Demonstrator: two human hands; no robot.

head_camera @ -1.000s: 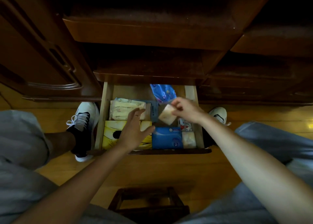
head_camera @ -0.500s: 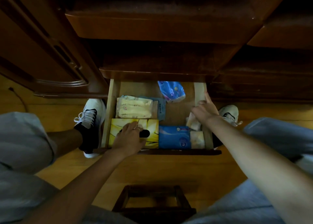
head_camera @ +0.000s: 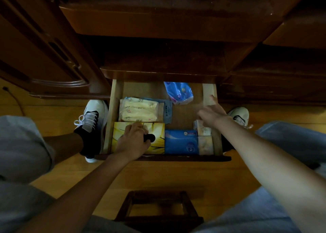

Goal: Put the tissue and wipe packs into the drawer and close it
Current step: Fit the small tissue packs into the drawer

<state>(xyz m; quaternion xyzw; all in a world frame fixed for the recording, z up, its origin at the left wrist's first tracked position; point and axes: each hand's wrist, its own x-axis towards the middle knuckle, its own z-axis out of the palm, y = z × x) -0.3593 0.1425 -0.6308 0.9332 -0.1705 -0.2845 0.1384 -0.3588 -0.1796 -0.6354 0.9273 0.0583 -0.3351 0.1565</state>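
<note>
The wooden drawer [head_camera: 114, 116] stands pulled out, with several packs inside. A yellow tissue box [head_camera: 121, 132] fills the front left; my left hand [head_camera: 134, 141] rests on top of it with bent fingers. Behind it lies a pale yellow pack [head_camera: 139, 109] on a blue-grey pack [head_camera: 167, 111]. A blue and white pack [head_camera: 178, 92] sits at the back. A blue pack [head_camera: 181, 142] lies front centre. Two small pale packs [head_camera: 202, 130] [head_camera: 205, 144] lie along the right wall. My right hand [head_camera: 211, 114] hovers just above them, holding nothing, index finger towards the right wall.
The dark wooden cabinet [head_camera: 158, 30] overhangs the drawer's back. My shoes stand on either side of the drawer, the left one [head_camera: 93, 112] and the right one [head_camera: 240, 116]. A small wooden stool [head_camera: 158, 209] is between my knees. A cable [head_camera: 12, 95] lies on the floor at the left.
My right hand lowered the small pale pack against the drawer's right wall and let go of it. My left hand slid forward onto the yellow tissue box and curled its fingers.
</note>
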